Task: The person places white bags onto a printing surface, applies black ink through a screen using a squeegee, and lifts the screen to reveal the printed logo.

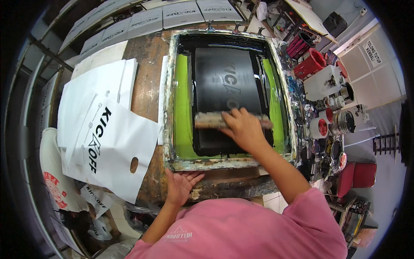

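Right hand: fingers curled over the wooden squeegee, gripping it from above, approx. mid-length to right of centre. Handle passes under the fingers; one end projects well out to the left of them, a shorter stub shows just to the right of the knuckles. Squeegee long axis: left-right, square across the screen frame, slight downward tilt at the right end. Blade edge faces down onto the mesh; blade contact line hidden by handle and hand.

Squeegee pos.: lower third of the screen, on the black ink field. Ink extends away from the fingers toward the far rail; a narrower black band lies between the fingers and the near rail. Green masked strips run lengthwise on both sides, i.e. perpendicular to the squeegee axis.

Left hand: flat, palm down, fingers spread slightly, fingertips touching the near rail of the frame at its left corner, heel on the counter.

Left of those fingers, near but not touching: white plastic bags w/ black print and die-cut handle hole, stacked on the counter. Right of the right-hand fingers, beyond the frame: ink tins and tubs.
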The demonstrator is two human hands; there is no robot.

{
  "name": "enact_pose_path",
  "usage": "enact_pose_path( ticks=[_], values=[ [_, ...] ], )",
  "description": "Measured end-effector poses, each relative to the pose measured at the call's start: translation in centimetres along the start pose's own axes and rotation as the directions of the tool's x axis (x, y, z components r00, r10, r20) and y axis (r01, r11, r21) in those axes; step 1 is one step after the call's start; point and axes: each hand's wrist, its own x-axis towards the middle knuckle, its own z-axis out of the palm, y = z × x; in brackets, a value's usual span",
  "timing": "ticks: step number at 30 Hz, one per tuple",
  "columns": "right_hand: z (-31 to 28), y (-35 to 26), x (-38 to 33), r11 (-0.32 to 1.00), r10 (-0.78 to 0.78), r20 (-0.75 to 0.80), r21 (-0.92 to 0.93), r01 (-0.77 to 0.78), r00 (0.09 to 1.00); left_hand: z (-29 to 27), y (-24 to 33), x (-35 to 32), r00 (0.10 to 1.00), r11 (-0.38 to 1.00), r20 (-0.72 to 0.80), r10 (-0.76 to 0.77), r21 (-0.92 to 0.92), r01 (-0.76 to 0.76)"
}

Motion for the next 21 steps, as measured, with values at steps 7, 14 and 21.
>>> enact_pose_path(
  ticks=[7, 14, 21],
  values=[
    [4.8, 9.1, 13.4, 0.995, -0.057, -0.145, -0.091, 0.044, 0.988, -1.3, -0.4, -0.2, 0.997, 1.000, 0.072, 0.013, 0.001, -0.013],
    [5.2, 13.8, 20.7, 0.994, -0.043, -0.124, -0.107, 0.030, 0.991, -1.4, -0.1, 0.0, 0.993, 0.998, 0.105, 0.048, 0.038, -0.052],
    [-3.2, 5.5, 7.6, 0.990, -0.017, 0.265, 0.139, -0.021, 0.964, -2.0, -0.6, 0.3, 0.976, 0.996, 0.197, 0.088, -0.033, -0.084]
  ],
)
